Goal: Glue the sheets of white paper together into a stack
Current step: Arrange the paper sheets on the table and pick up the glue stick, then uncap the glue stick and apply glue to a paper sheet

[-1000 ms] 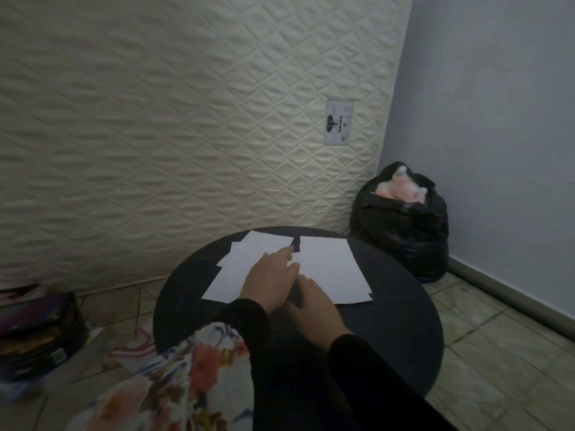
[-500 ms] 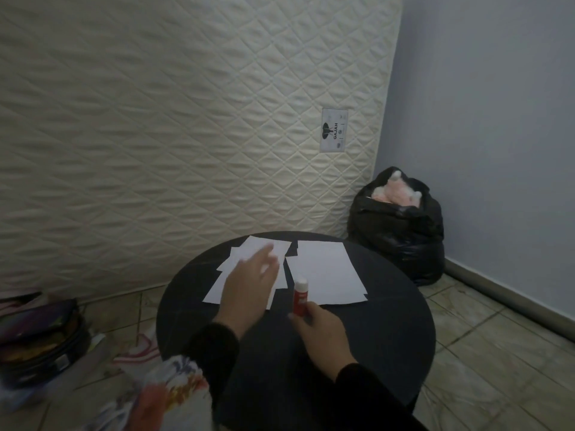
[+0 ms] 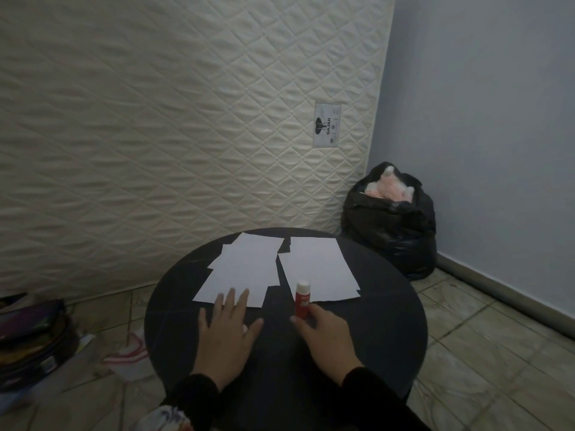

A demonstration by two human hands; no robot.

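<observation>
White sheets (image 3: 245, 269) lie fanned in two loose piles on round table (image 3: 389, 321)

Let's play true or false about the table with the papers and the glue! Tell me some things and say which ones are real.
1. The glue stick stands upright with its white cap on. True.
2. The left hand is holding the glue stick. False: the right hand is at it; the left hand lies flat, fingertips on the left papers.
3. The papers lie in two groups on the round dark table. True.
4. The black bag sits on the table. False: it is on the floor in the corner.
</observation>
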